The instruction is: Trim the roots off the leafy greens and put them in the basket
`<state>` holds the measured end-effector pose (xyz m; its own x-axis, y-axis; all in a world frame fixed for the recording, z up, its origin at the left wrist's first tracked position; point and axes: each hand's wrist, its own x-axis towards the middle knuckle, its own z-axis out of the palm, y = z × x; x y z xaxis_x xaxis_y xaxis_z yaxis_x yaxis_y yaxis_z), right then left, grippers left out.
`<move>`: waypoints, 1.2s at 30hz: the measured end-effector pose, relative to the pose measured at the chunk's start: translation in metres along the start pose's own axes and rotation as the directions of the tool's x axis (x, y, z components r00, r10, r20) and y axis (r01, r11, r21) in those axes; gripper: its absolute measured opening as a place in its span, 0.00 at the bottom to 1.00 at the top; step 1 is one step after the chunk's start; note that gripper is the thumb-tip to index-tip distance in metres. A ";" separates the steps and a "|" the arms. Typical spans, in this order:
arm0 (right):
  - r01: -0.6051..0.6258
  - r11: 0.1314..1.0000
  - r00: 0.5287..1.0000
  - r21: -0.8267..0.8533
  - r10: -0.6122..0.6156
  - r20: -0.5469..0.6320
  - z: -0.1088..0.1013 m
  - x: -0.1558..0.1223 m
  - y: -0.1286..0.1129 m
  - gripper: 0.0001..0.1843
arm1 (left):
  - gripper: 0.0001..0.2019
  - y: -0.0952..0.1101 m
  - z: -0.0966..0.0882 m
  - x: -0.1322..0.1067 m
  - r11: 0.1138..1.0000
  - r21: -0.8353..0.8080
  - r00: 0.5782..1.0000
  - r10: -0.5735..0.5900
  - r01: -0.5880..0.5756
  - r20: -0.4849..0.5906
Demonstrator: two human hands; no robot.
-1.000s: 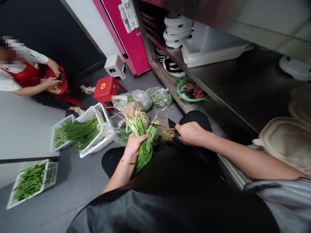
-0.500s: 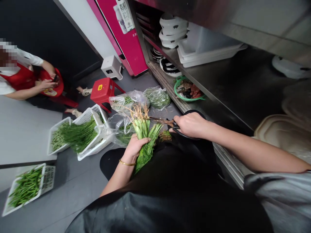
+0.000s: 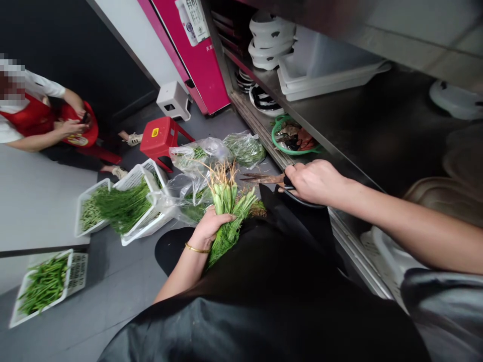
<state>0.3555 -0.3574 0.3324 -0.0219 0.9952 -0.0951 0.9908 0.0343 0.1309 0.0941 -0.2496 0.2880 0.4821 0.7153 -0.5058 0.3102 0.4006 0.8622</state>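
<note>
My left hand (image 3: 212, 225) is closed around a bunch of leafy green herbs (image 3: 226, 201), with the pale stems and brownish roots pointing up and away from me. The feathery leaves hang down toward my lap. In my right hand (image 3: 311, 181) is a pair of scissors (image 3: 264, 178), its rusty-looking blades directed left toward the roots. A gap separates the blade tips from the bunch. Just behind the stems, a small heap of cut roots (image 3: 258, 208) lies partly hidden.
Plastic bags of greens (image 3: 243, 150) lie on the floor ahead. White baskets (image 3: 141, 236) of greens stand to the left, near a red stool (image 3: 158, 143). A seated person (image 3: 41, 120) is at far left. On my right runs a metal shelf (image 3: 339, 120) with dishes and a green basket (image 3: 281, 146).
My right hand has drawn the scissors right and slightly up, away from the roots. The bunch in my left hand has shifted slightly to the right.
</note>
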 end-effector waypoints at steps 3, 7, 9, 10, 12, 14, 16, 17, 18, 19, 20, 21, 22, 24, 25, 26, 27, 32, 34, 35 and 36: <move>-0.006 1.000 1.000 0.011 0.005 0.005 0.003 -0.002 -0.001 0.24 | 0.08 0.000 0.001 0.000 1.000 0.015 1.000 -0.009 0.009 0.001; 0.035 0.999 0.997 0.004 -0.035 -0.064 0.003 -0.001 -0.004 0.23 | 0.09 0.000 0.000 0.001 1.000 0.021 1.000 -0.021 0.021 0.015; 0.038 0.999 0.994 -0.037 -0.042 -0.097 0.003 -0.001 -0.002 0.22 | 0.09 -0.001 -0.001 0.001 0.999 0.019 0.999 -0.032 0.031 0.020; 0.038 0.997 0.993 -0.061 -0.044 -0.109 0.004 -0.002 -0.001 0.22 | 0.09 -0.002 -0.002 0.001 0.999 0.020 0.999 -0.038 0.037 0.023; 0.036 0.994 0.991 -0.106 -0.050 -0.128 0.004 -0.004 0.002 0.20 | 0.09 -0.003 -0.002 0.001 0.999 0.023 0.999 -0.040 0.040 0.026; 0.042 0.990 0.988 -0.136 -0.062 -0.143 0.004 -0.006 0.003 0.19 | 0.09 -0.004 -0.002 0.002 0.999 0.029 0.999 -0.037 0.036 0.022; 0.049 0.988 0.985 -0.148 -0.072 -0.154 0.003 -0.006 0.002 0.18 | 0.09 -0.004 0.000 0.002 0.999 0.038 0.999 -0.040 0.039 0.020; 0.052 0.988 0.984 -0.148 -0.076 -0.160 0.003 -0.005 0.002 0.18 | 0.09 -0.004 0.000 0.002 0.998 0.037 0.999 -0.047 0.046 0.021; 0.056 0.987 0.983 -0.148 -0.080 -0.164 0.002 -0.005 0.001 0.18 | 0.09 -0.003 0.001 0.002 0.998 0.032 0.998 -0.056 0.055 0.023; 0.060 0.987 0.982 -0.151 -0.085 -0.167 0.001 -0.006 0.002 0.18 | 0.10 -0.003 0.001 0.002 0.998 0.024 0.998 -0.064 0.063 0.025; 0.061 0.986 0.981 -0.155 -0.088 -0.170 0.001 -0.006 0.002 0.18 | 0.10 -0.002 0.001 0.001 0.997 0.016 0.997 -0.070 0.069 0.025; 0.063 0.985 0.981 -0.160 -0.090 -0.171 0.001 -0.008 0.003 0.18 | 0.11 -0.002 0.001 0.001 0.997 0.009 0.997 -0.073 0.073 0.024; 0.064 0.984 0.981 -0.163 -0.092 -0.168 0.000 -0.009 0.004 0.17 | 0.11 -0.002 0.001 0.001 0.997 0.005 0.997 -0.073 0.073 0.020; 0.058 0.985 0.983 -0.164 -0.085 -0.160 0.000 -0.012 0.006 0.17 | 0.11 -0.002 0.001 0.001 0.997 0.006 0.997 -0.073 0.073 0.014; 0.056 0.985 0.984 -0.160 -0.082 -0.156 0.000 -0.013 0.006 0.18 | 0.11 -0.002 0.002 0.001 0.997 0.009 0.997 -0.073 0.073 0.014; 0.056 0.987 0.985 -0.154 -0.080 -0.153 0.000 -0.013 0.005 0.19 | 0.11 -0.002 0.002 0.002 0.997 0.013 0.997 -0.073 0.072 0.016; 0.058 0.988 0.985 -0.146 -0.080 -0.150 0.000 -0.013 0.004 0.20 | 0.10 -0.002 0.003 0.001 0.997 0.021 0.997 -0.069 0.068 0.021; 0.083 0.990 0.984 -0.110 -0.099 -0.145 0.000 -0.006 -0.004 0.16 | 0.08 0.000 0.007 0.000 0.996 0.074 0.998 -0.051 0.048 0.040; 0.086 0.992 0.986 -0.095 -0.098 -0.132 0.001 -0.005 -0.004 0.15 | 0.07 0.000 0.008 0.000 0.995 0.089 0.998 -0.051 0.048 0.029; 0.091 0.992 0.988 -0.085 -0.100 -0.117 0.002 -0.005 -0.004 0.15 | 0.07 0.000 0.009 0.000 0.994 0.099 0.998 -0.050 0.047 0.027; 0.097 0.993 0.990 -0.074 -0.104 -0.096 0.003 -0.006 -0.004 0.15 | 0.07 0.000 0.010 0.000 0.993 0.111 0.998 -0.048 0.045 0.028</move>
<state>0.3525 -0.3633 0.3300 -0.1377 0.9904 -0.0127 0.9713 0.1375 0.1939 0.1023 -0.2554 0.2881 0.4893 0.6788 -0.5475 0.4205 0.3664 0.8300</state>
